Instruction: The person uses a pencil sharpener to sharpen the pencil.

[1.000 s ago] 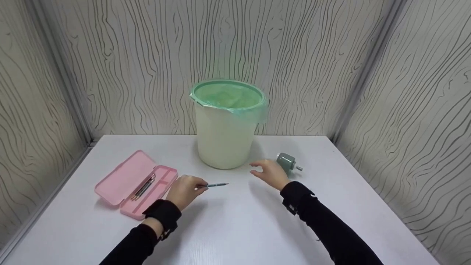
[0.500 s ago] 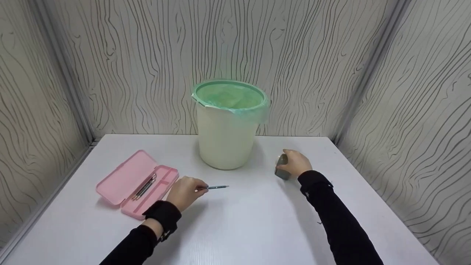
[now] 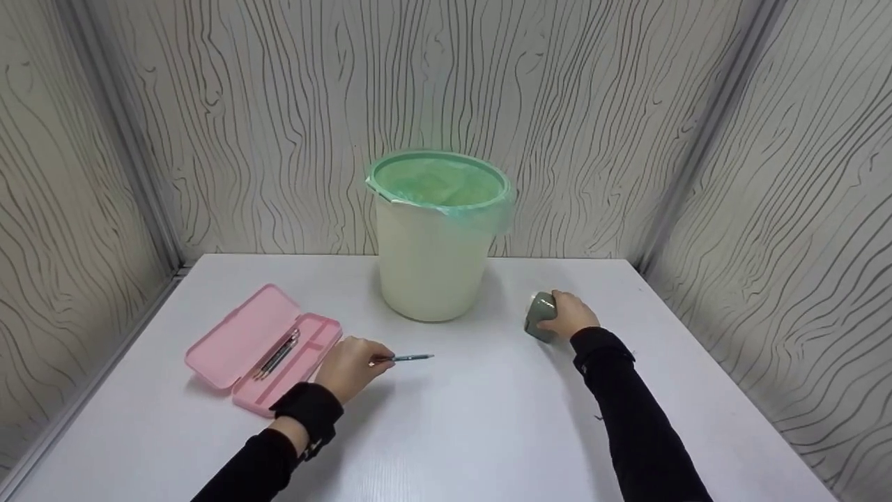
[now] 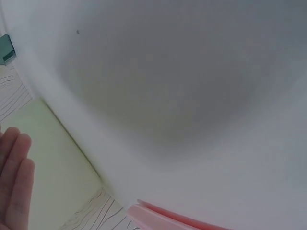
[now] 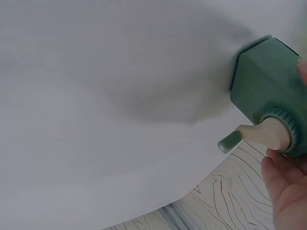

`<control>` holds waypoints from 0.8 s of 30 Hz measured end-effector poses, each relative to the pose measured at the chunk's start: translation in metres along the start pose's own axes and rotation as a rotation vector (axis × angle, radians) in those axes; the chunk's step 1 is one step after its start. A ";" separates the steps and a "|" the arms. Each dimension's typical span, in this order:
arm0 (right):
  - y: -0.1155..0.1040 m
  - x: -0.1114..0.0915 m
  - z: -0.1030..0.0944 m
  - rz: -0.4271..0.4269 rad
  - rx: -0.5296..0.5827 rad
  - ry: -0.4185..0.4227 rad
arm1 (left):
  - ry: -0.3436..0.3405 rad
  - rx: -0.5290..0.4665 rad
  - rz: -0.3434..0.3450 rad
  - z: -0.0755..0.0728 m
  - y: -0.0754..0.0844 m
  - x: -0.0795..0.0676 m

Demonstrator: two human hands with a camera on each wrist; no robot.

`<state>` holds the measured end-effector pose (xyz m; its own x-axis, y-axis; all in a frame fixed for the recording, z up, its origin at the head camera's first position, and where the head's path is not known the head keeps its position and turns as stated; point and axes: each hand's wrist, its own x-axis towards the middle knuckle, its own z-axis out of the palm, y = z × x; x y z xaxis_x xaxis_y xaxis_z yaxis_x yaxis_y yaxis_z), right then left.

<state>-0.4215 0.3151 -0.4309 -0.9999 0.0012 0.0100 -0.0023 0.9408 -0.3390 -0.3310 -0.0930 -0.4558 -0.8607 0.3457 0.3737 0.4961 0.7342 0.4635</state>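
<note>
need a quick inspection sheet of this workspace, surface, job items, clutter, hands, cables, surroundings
Surface: white table, smooth-looking.
Job's things: slim pencil, pointing toward but apart from the green crank sharpener; pink pencil case, open, with several pencils inside.
Clutter: small dark speck beside the right sleeve; cannot tell what it is.
Hands: left hand pinches the slim pencil; right hand grips the sharpener. Both wrists wear black bands.
Cables: nothing seen.
Surroundings: pale bin with green liner, standing toward the table's back; wood-grain-patterned panels behind and at both sides.
</note>
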 end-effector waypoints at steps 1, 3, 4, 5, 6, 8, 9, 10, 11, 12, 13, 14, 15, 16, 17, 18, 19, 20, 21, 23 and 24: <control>0.001 0.000 0.001 -0.001 0.001 0.003 | -0.001 0.004 0.002 0.000 0.000 0.000; 0.003 0.001 0.003 -0.007 0.013 0.013 | -0.004 0.006 0.003 0.000 0.001 0.000; 0.003 0.001 0.004 -0.009 0.019 0.021 | -0.005 0.004 0.006 0.001 0.001 0.000; 0.003 0.002 0.005 -0.015 0.028 0.028 | -0.007 0.001 0.009 0.001 0.001 0.000; 0.004 0.003 0.005 -0.016 0.040 0.032 | -0.007 0.001 0.013 0.001 0.001 0.001; 0.004 0.003 0.005 -0.022 0.059 0.040 | -0.007 0.002 0.017 0.001 0.001 0.001; 0.004 0.004 0.004 -0.026 0.068 0.044 | -0.006 0.004 0.020 0.001 0.001 0.002; 0.004 0.003 0.004 -0.028 0.072 0.046 | -0.004 0.005 0.026 0.001 0.001 0.002; 0.004 0.002 0.003 -0.035 0.072 0.047 | -0.005 0.005 0.027 0.001 0.002 0.002; 0.004 0.002 0.002 -0.042 0.067 0.048 | -0.005 0.003 0.026 0.001 0.002 0.002; 0.004 0.001 0.001 -0.051 0.061 0.052 | -0.008 0.001 0.022 0.001 0.002 0.002; 0.004 0.000 0.000 -0.063 0.054 0.055 | -0.011 -0.004 0.021 0.001 0.002 0.002; 0.003 -0.002 -0.001 -0.074 0.049 0.057 | -0.016 -0.010 0.017 0.000 0.002 0.002; 0.002 -0.004 -0.002 -0.089 0.042 0.059 | -0.022 -0.019 0.010 0.000 0.002 0.001; 0.001 -0.006 -0.003 -0.105 0.039 0.061 | -0.028 -0.024 0.003 -0.001 0.002 0.001; 0.000 -0.008 -0.004 -0.125 0.037 0.062 | -0.033 -0.030 0.001 -0.001 0.002 0.001; -0.002 -0.011 -0.004 -0.145 0.040 0.063 | -0.036 -0.033 -0.001 -0.001 0.002 0.000; -0.005 -0.014 -0.004 -0.168 0.046 0.061 | -0.039 -0.036 -0.004 -0.002 0.001 -0.001; -0.008 -0.017 -0.004 -0.189 0.055 0.060 | -0.041 -0.035 -0.006 -0.002 0.001 -0.001; -0.014 -0.025 -0.003 -0.238 0.066 0.059 | -0.040 -0.031 0.000 -0.002 0.001 -0.002; -0.017 -0.029 -0.002 -0.267 0.071 0.059 | -0.039 -0.031 0.005 -0.002 0.001 -0.003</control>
<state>-0.3926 0.3002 -0.4235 -0.9616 -0.2218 0.1617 -0.2683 0.8842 -0.3824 -0.3283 -0.0947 -0.4548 -0.8616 0.3726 0.3448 0.5034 0.7142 0.4862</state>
